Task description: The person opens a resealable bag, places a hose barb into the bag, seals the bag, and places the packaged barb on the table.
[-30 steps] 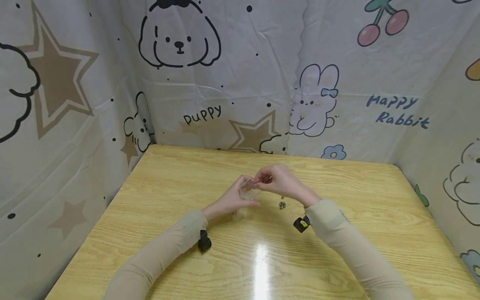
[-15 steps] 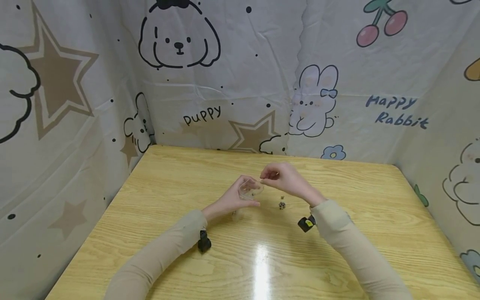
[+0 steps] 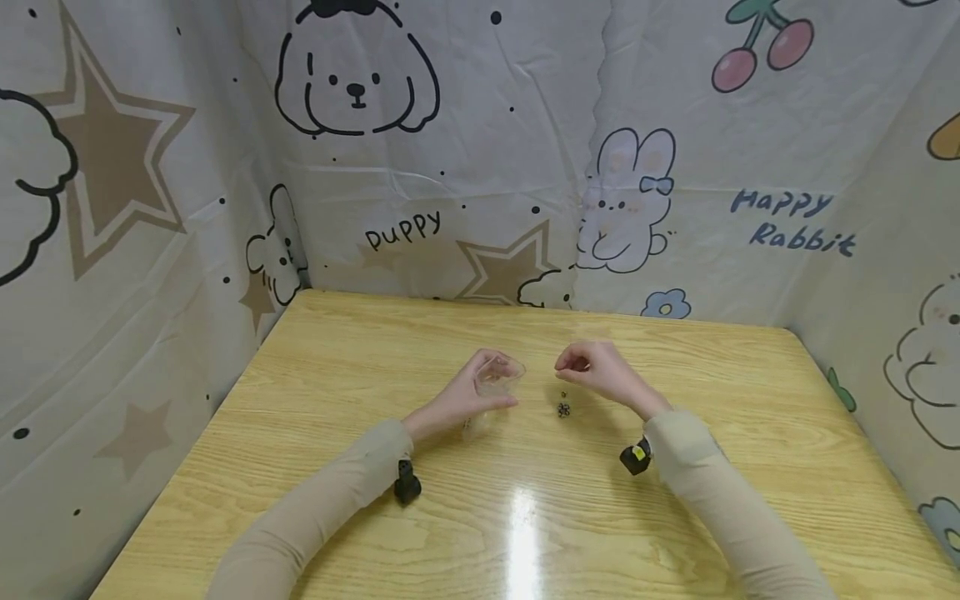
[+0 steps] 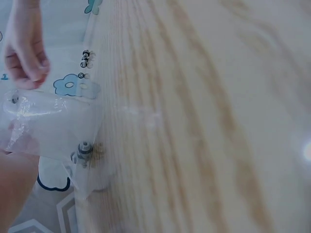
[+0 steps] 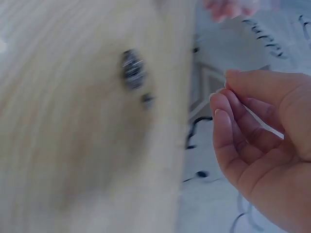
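My left hand (image 3: 468,392) holds a clear plastic cup (image 3: 499,379) tilted above the table, thumb and fingers around its sides. In the left wrist view a small dark piece (image 4: 14,98) shows through the clear wall. Right of it, my right hand (image 3: 603,371) hovers near a small cluster of silvery metal pieces (image 3: 564,410). Its fingers are curled, thumb tip and fingertips close together, and nothing shows between them in the right wrist view. One smaller metal piece (image 5: 147,100) lies just beyond the cluster.
Below the left hand, a see-through plastic container (image 4: 90,182) stands on the table with shiny metal parts (image 4: 84,150) showing at it. The wooden table (image 3: 360,517) runs back to a printed cloth wall (image 3: 480,150), with more cloth on both sides.
My right hand has drawn out of the cup and moved right, to above the metal pieces. The left hand still holds the cup in nearly the same place.
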The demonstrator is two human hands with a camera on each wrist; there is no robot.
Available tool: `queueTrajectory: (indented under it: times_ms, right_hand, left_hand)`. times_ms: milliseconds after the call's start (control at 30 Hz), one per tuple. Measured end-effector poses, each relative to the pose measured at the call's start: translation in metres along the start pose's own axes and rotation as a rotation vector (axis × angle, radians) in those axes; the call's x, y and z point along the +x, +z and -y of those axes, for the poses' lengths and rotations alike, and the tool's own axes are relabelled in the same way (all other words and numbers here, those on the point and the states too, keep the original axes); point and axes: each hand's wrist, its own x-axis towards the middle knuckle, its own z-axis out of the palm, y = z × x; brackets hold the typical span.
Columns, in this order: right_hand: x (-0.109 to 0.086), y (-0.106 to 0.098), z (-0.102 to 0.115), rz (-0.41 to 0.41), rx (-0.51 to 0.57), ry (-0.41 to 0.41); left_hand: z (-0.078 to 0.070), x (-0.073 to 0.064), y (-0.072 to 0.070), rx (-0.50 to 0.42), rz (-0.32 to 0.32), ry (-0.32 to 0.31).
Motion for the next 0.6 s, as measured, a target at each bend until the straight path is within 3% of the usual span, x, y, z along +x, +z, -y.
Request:
queueTrajectory:
  times_ms: [267,600]
  right_hand:
    - [-0.005,0.017,-0.026,0.113,-0.046,0.066]
    - [-0.004,0.025,-0.03,0.109,-0.082,0.085]
  left_hand:
    - [0.0,-0.001,-0.001,-0.014,0.005,0.007]
    - [0.001,-0.001,-0.002,-0.004,0.013,0.025]
